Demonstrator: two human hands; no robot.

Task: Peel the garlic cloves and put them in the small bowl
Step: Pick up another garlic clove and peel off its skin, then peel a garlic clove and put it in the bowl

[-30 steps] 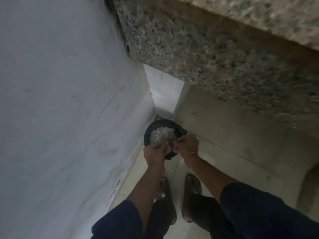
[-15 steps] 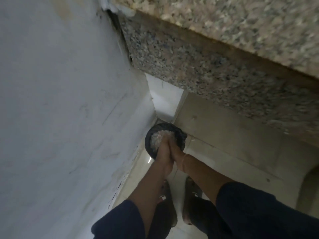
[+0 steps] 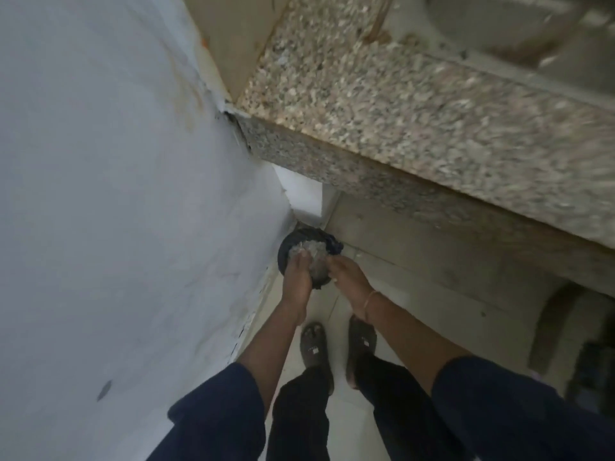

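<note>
A small bin lined with a black bag point(image 3: 287, 245) stands on the floor in the corner under the counter. Pale garlic skins point(image 3: 311, 250) fill its top. My left hand point(image 3: 297, 277) hangs over the bin's near left side, its fingers pointing down onto the skins. My right hand point(image 3: 347, 276) is just to the right of it, apart from the left, fingers also pointing down at the bin's edge. A pale fleck sticks near its thumb. Neither hand holds anything I can make out. No cloves and no small bowl are in view.
A speckled granite counter point(image 3: 399, 104) juts out above the bin, with a sink basin point(image 3: 499, 24) at the top right. A white wall point(image 3: 116, 194) closes the left side. My feet in dark sandals point(image 3: 314, 347) stand on pale tiles. Dark objects point(image 3: 595, 377) sit at the right.
My hands were pressed together over the bin half a second ago; they have now come apart. The view has tilted up, showing the counter top and sink.
</note>
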